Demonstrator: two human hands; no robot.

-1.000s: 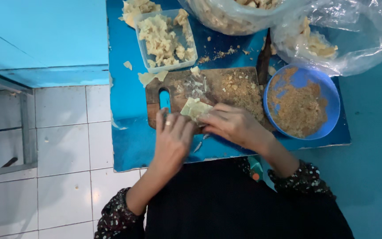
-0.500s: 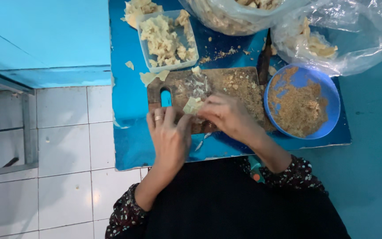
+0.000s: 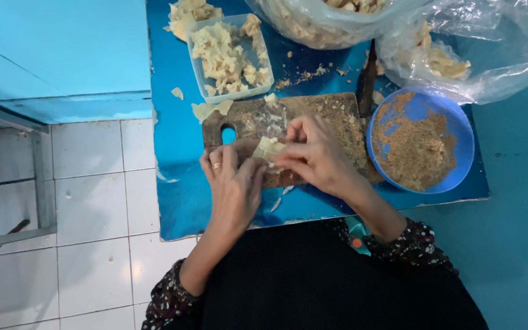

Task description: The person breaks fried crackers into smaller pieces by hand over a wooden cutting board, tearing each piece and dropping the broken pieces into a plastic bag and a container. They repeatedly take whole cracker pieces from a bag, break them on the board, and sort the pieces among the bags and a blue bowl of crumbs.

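Note:
Both my hands meet over the near edge of a brown wooden cutting board [image 3: 331,116]. My left hand [image 3: 232,183], with a ring on one finger, and my right hand [image 3: 316,156] together pinch a pale yellow, thin, folded piece of dough-like food [image 3: 268,147]. The fingers of both hands are closed on it. Crumbs and pale scraps lie on the board beyond my fingers.
A blue bowl [image 3: 459,131] of brown crumbs sits right of the board. A clear plastic tub [image 3: 198,67] of pale pieces stands behind it. Clear plastic bags [image 3: 496,55] with more pieces lie at the back right. A dark knife handle [image 3: 366,79] lies between. White tiled floor at left.
Both hands have shifted slightly while working the pale piece; it has gone from lying flatter between my fingertips to being folded and held closer between both hands.

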